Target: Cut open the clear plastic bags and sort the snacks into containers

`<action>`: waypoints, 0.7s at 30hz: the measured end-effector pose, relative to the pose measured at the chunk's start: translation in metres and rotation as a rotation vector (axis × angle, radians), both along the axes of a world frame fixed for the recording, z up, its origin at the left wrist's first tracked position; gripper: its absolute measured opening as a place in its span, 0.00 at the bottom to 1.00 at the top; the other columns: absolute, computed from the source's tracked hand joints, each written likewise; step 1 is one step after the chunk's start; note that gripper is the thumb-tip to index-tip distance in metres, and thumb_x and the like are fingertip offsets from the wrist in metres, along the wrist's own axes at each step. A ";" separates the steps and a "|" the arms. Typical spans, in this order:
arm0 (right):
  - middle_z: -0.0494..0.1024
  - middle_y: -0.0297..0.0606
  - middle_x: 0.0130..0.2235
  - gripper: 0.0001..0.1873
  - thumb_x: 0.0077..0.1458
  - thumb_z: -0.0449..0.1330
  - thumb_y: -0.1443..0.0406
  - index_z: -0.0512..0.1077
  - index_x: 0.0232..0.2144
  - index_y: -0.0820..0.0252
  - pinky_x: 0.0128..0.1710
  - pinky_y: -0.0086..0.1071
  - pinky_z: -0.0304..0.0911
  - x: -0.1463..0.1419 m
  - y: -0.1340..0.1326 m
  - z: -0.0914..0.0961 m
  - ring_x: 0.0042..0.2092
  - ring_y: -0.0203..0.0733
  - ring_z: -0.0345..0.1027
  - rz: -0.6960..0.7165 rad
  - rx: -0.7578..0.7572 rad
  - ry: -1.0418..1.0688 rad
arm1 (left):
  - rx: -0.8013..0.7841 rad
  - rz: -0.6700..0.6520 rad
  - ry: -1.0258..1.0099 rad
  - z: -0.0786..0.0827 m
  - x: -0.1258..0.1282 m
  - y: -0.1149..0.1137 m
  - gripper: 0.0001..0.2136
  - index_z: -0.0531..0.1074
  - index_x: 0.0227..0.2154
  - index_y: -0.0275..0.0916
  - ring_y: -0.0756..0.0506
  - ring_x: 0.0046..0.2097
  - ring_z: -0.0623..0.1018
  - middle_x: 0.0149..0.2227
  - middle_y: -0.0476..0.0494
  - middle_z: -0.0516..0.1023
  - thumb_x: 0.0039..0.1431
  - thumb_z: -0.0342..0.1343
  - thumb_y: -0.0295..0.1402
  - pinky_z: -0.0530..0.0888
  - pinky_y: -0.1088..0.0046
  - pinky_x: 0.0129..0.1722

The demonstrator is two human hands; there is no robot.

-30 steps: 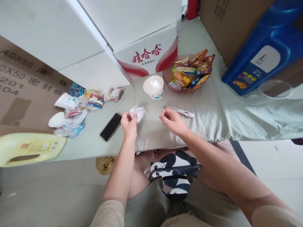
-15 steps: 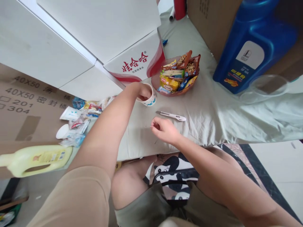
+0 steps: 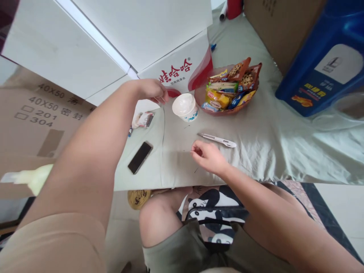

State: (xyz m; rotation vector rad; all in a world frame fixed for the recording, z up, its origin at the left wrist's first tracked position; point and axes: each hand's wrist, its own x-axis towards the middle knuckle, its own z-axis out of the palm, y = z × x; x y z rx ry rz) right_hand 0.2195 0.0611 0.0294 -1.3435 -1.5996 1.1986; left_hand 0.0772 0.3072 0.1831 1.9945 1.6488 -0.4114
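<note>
Hovering beside a white paper cup with blue printing (image 3: 186, 110), the left hand (image 3: 155, 91) has its fingers loosely bent and slightly parted; blur hides their finer detail. The cup stands upright just to the right of those fingertips, with crumpled clear plastic (image 3: 184, 101) inside it. Behind the left hand is a white cardboard carton with red lettering (image 3: 182, 72); below its wrist lie small plastic-wrapped snack packets (image 3: 145, 119), partly covered by the forearm. Farther toward the person from this hand rests a black rectangular phone (image 3: 140, 157).

The right hand (image 3: 208, 156) is curled into a loose fist low over the pale green cloth (image 3: 176, 163); its shadowed inside does not let one tell whether it holds anything. Just beyond its knuckles lies a white plastic utility knife (image 3: 217, 140), blade end toward the left. Farther past this hand, to the right of the cup, sits a translucent reddish bowl (image 3: 224, 112) full of colourful snack packs (image 3: 222, 93). Well to the right of both hands stands a large blue plastic jug (image 3: 321, 76).
</note>
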 end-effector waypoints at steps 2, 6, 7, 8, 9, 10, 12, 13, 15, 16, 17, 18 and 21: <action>0.71 0.29 0.24 0.03 0.55 0.56 0.65 0.66 0.29 0.55 0.32 0.30 0.53 -0.004 0.001 -0.001 0.27 0.36 0.61 -0.010 0.007 0.009 | 0.012 -0.031 -0.016 -0.001 -0.024 -0.003 0.07 0.78 0.32 0.38 0.40 0.49 0.81 0.36 0.41 0.81 0.49 0.58 0.30 0.75 0.60 0.53; 0.70 0.29 0.23 0.03 0.55 0.56 0.64 0.65 0.29 0.55 0.31 0.30 0.53 -0.016 0.007 -0.001 0.26 0.36 0.60 -0.029 0.022 0.032 | 0.220 -0.186 -0.187 -0.023 -0.027 -0.015 0.08 0.78 0.35 0.39 0.41 0.43 0.82 0.33 0.43 0.79 0.51 0.58 0.31 0.76 0.62 0.47; 0.70 0.29 0.23 0.03 0.55 0.56 0.63 0.65 0.29 0.55 0.31 0.31 0.54 -0.019 0.008 -0.001 0.26 0.36 0.60 -0.025 0.021 0.036 | 0.285 -0.214 -0.223 -0.030 -0.018 -0.017 0.07 0.78 0.34 0.38 0.42 0.42 0.81 0.32 0.44 0.78 0.52 0.58 0.30 0.76 0.63 0.46; 0.70 0.29 0.23 0.03 0.55 0.55 0.63 0.65 0.29 0.55 0.31 0.31 0.54 -0.022 0.010 0.000 0.26 0.36 0.60 -0.017 0.018 0.040 | 0.345 -0.233 -0.236 -0.037 -0.006 -0.018 0.05 0.78 0.32 0.38 0.42 0.43 0.81 0.31 0.45 0.77 0.51 0.59 0.29 0.75 0.63 0.47; 0.70 0.29 0.23 0.04 0.55 0.55 0.63 0.65 0.29 0.54 0.31 0.31 0.54 -0.025 0.011 0.000 0.26 0.36 0.61 -0.010 0.015 0.040 | 0.379 -0.239 -0.214 -0.043 0.007 -0.018 0.03 0.77 0.29 0.37 0.42 0.43 0.81 0.30 0.46 0.76 0.49 0.60 0.28 0.75 0.64 0.48; 0.70 0.29 0.23 0.04 0.55 0.55 0.63 0.65 0.29 0.54 0.31 0.31 0.54 -0.027 0.013 0.000 0.26 0.37 0.61 -0.004 0.009 0.039 | 0.379 -0.241 -0.168 -0.049 0.020 -0.018 0.02 0.76 0.26 0.37 0.41 0.44 0.80 0.29 0.47 0.75 0.47 0.62 0.26 0.74 0.63 0.50; 0.71 0.30 0.24 0.04 0.56 0.55 0.63 0.65 0.29 0.54 0.31 0.31 0.54 -0.030 0.015 -0.001 0.26 0.37 0.61 0.004 -0.009 0.032 | 0.259 -0.257 -0.006 -0.059 0.043 -0.016 0.05 0.74 0.20 0.37 0.38 0.43 0.81 0.25 0.48 0.72 0.41 0.62 0.21 0.74 0.59 0.51; 0.71 0.30 0.24 0.04 0.56 0.56 0.63 0.65 0.29 0.54 0.31 0.31 0.54 -0.030 0.016 -0.001 0.26 0.37 0.62 0.006 -0.018 0.031 | 0.173 -0.265 0.060 -0.064 0.051 -0.015 0.06 0.73 0.18 0.36 0.36 0.43 0.81 0.23 0.47 0.70 0.40 0.62 0.20 0.74 0.57 0.50; 0.72 0.30 0.24 0.04 0.56 0.56 0.63 0.65 0.29 0.54 0.31 0.31 0.54 -0.029 0.018 -0.001 0.27 0.37 0.62 0.001 -0.023 0.039 | 0.013 -0.259 0.115 -0.074 0.063 -0.011 0.07 0.72 0.15 0.36 0.35 0.42 0.81 0.22 0.46 0.70 0.40 0.60 0.18 0.74 0.55 0.48; 0.72 0.30 0.25 0.04 0.56 0.56 0.63 0.65 0.29 0.54 0.32 0.31 0.54 -0.029 0.019 0.000 0.27 0.37 0.63 -0.001 -0.019 0.048 | -0.037 -0.239 0.105 -0.080 0.067 -0.009 0.07 0.72 0.15 0.36 0.34 0.42 0.81 0.22 0.46 0.70 0.40 0.60 0.19 0.75 0.55 0.47; 0.73 0.31 0.26 0.04 0.56 0.56 0.63 0.65 0.30 0.54 0.32 0.31 0.54 -0.028 0.021 0.001 0.28 0.37 0.63 -0.003 -0.012 0.058 | -0.059 -0.211 0.088 -0.087 0.069 -0.006 0.07 0.73 0.16 0.36 0.34 0.42 0.81 0.22 0.45 0.71 0.40 0.61 0.19 0.75 0.55 0.46; 0.74 0.31 0.26 0.03 0.56 0.56 0.64 0.65 0.30 0.54 0.32 0.31 0.54 -0.027 0.022 0.002 0.28 0.37 0.63 -0.005 -0.007 0.067 | -0.065 -0.184 0.081 -0.093 0.071 -0.004 0.06 0.73 0.17 0.35 0.33 0.43 0.81 0.23 0.45 0.71 0.39 0.62 0.19 0.75 0.54 0.46; 0.74 0.31 0.27 0.03 0.56 0.56 0.64 0.65 0.30 0.54 0.32 0.31 0.54 -0.028 0.026 0.005 0.28 0.37 0.64 -0.002 -0.014 0.076 | 0.075 -0.116 0.055 -0.113 0.075 0.006 0.09 0.73 0.17 0.34 0.29 0.46 0.80 0.24 0.44 0.71 0.33 0.64 0.17 0.74 0.49 0.48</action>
